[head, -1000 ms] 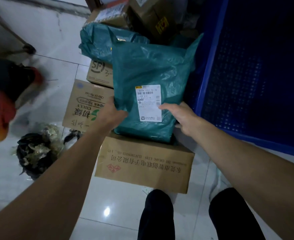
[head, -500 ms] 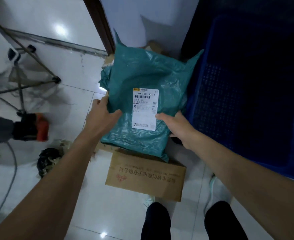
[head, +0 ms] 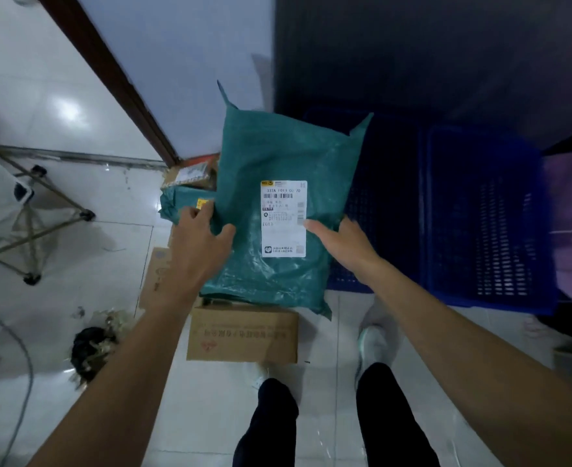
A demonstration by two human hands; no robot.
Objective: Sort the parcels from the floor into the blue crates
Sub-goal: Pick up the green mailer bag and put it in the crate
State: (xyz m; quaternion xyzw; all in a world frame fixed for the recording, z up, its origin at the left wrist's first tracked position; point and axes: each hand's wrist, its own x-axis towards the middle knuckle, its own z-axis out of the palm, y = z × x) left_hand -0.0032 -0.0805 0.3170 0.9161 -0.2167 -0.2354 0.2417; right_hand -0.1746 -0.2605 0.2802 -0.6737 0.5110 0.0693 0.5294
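A teal plastic parcel bag [head: 277,163] with a white shipping label [head: 283,218] is held up in the air in front of me. My left hand [head: 199,242] grips its left edge, thumb on the front. My right hand [head: 341,244] grips its right edge, thumb pressed beside the label. Behind and to the right stand two blue crates: one [head: 372,210] partly hidden by the bag, another [head: 486,217] further right. On the floor below lie a cardboard box [head: 244,335] with red print, a second teal bag [head: 180,207] and more cartons [head: 158,274].
A dark door frame [head: 109,82] runs diagonally at the upper left. A folding stand [head: 38,227] with black feet sits at the left. A dark heap of scraps [head: 90,352] and a grey cable [head: 18,365] lie on the white tiles. My legs [head: 328,423] are below.
Both hands have lifted the teal bag up from the pile of boxes, and my view has risen. The second blue crate has come into sight on the right.
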